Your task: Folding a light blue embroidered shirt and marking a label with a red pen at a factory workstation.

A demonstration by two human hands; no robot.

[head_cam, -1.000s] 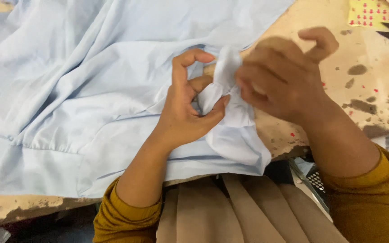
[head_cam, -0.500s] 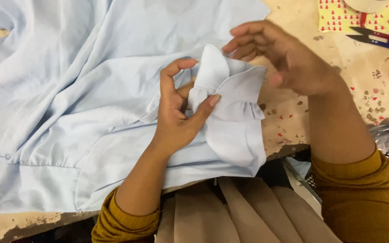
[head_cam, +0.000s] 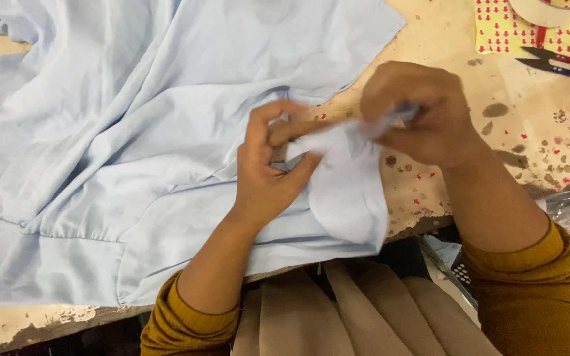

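The pale blue garment (head_cam: 133, 151) lies spread over the counter (head_cam: 470, 165) to my left and ahead, and the part I am working, its cuff end (head_cam: 348, 191), sits right between my hands at the near edge, hanging partly over it. My left hand (head_cam: 268, 171) is nearer to the bulk of the cloth, thumb and forefinger pinching a fold at the sleeve's base; my right hand (head_cam: 420, 112) is closed around the cuff's tip, pulling it out to the right. So the stretch of cloth between them runs roughly left to right, rising slightly toward my right hand. Half a second ago my right hand hovered open above the upright cuff; now it has closed on it and drawn it sideways.
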